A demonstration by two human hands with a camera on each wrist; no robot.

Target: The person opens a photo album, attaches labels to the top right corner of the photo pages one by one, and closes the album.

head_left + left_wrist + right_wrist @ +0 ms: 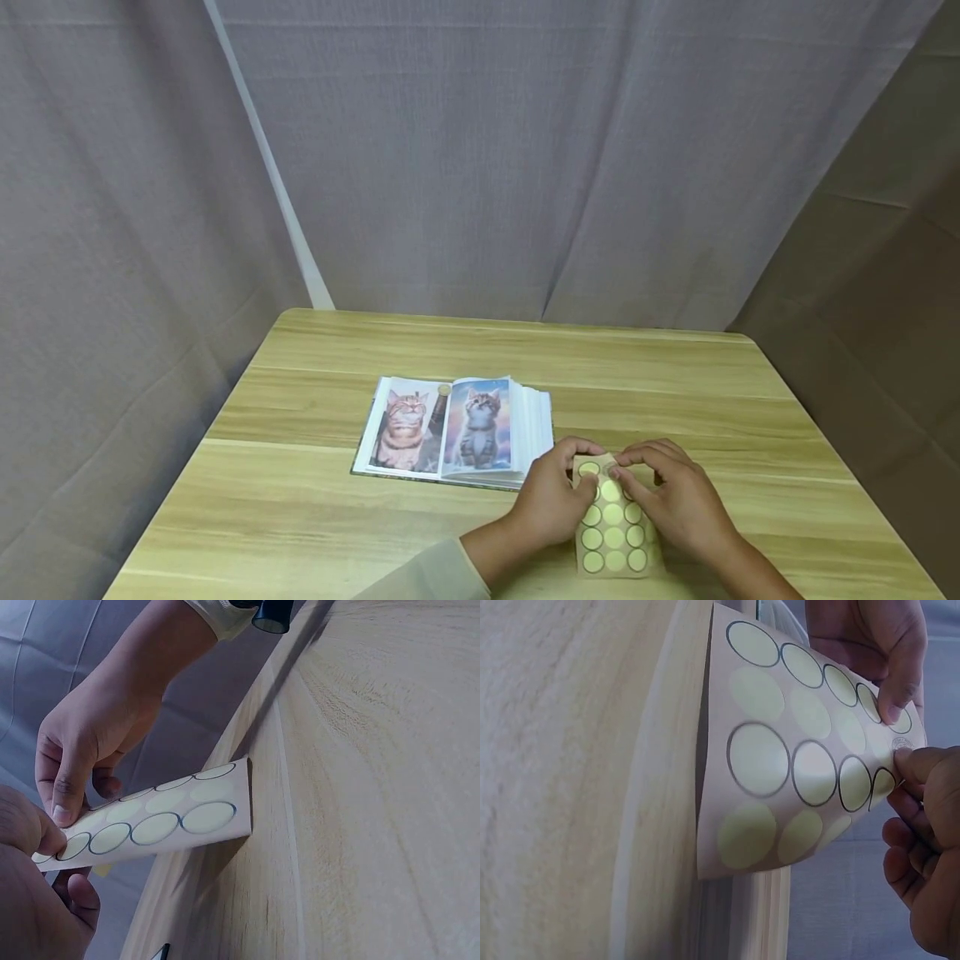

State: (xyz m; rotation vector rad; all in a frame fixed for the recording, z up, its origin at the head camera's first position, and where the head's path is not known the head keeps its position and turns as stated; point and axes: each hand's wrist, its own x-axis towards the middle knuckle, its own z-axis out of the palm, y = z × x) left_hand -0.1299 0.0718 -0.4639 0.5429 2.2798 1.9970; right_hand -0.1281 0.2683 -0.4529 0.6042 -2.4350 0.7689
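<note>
My left hand (551, 492) grips a sheet of round yellow stickers (613, 537) by its upper left edge, thumb on the front. At the sheet's upper edge my right hand (678, 496) pinches with thumb and index finger. In the right wrist view the right thumb (919, 761) lies beside a small printed round spot near that edge. The left thumb (900, 690) presses on a dark-ringed sticker there. Several stickers have dark rings, others none. The sheet's lower end (241, 799) comes down close to the tabletop in the left wrist view.
Left of the hands an open photo album (532, 425) lies on the wooden table (300, 517), showing two cat pictures. A small round sticker (444, 389) sits at the top of its left page. Grey curtains (450, 167) hang behind the table and at its sides.
</note>
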